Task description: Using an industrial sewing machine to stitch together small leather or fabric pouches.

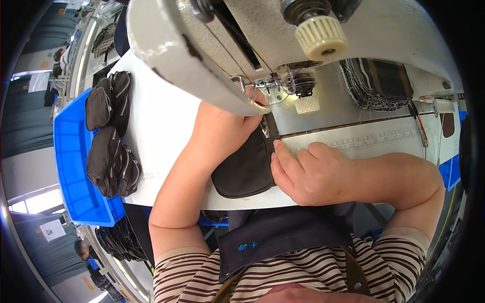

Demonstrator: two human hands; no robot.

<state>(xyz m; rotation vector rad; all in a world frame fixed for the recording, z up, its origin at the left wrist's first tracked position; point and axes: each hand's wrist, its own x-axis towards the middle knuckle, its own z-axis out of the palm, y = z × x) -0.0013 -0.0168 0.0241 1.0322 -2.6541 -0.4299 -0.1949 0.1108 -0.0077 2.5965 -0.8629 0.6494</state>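
A dark brown fabric piece [240, 173] with a metal zipper pull [264, 130] at its edge lies on the white table under the sewing machine [177, 55]. My left hand [225, 129] reaches under the machine head at the piece's upper left, fingers bent against it near the needle area and partly hidden. My right hand [308, 174] is closed at the piece's right edge, with index finger and thumb pinched on it just below the zipper pull.
Brown zipped pouches [108, 156] sit at the left beside a blue tray [70, 156]. Striped fabric pieces [379, 83] are stacked behind on the right, near an orange-handled tool [419, 123]. A printed ruler strip [364, 139] crosses the table. Another person [83, 250] is at the lower left.
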